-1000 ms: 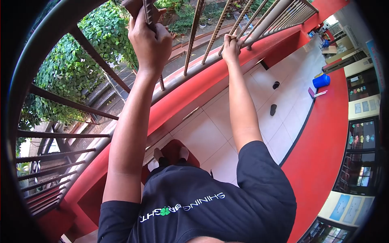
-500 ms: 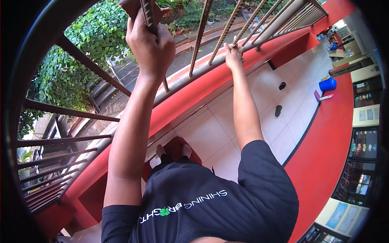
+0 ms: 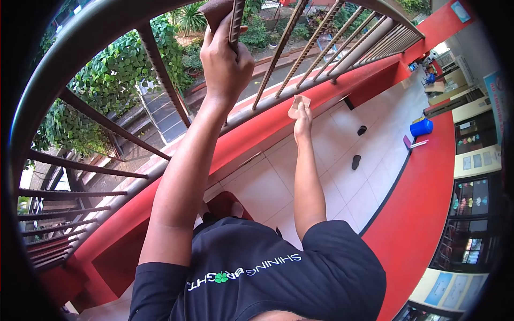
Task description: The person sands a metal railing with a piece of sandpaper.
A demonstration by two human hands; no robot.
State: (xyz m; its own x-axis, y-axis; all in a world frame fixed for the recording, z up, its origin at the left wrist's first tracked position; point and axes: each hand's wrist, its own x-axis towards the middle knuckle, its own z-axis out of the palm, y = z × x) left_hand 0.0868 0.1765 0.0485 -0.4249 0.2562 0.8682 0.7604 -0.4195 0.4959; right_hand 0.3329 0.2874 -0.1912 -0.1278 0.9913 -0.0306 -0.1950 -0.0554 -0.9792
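Note:
My left hand (image 3: 225,69) is closed around an upright ribbed metal bar (image 3: 236,21) of the railing, near the top rail. A brown piece that looks like sandpaper (image 3: 215,13) sticks out above its fingers, against the bar. My right hand (image 3: 303,122) pinches a tan folded piece, which looks like sandpaper (image 3: 296,106) seen from its back. That hand is held apart from the bars, over the red ledge (image 3: 257,127) and just inside the lower rail (image 3: 247,114).
A curved top rail (image 3: 80,40) runs overhead. Dark slippers (image 3: 356,162) lie on the tiled floor (image 3: 332,184). A blue bucket (image 3: 421,127) stands by the red wall (image 3: 412,214) on the right. Leafy plants (image 3: 115,64) grow beyond the railing.
My right hand has come off the foot of the bars, and the tan piece in it now shows. My left hand stays around its bar while the view has shifted.

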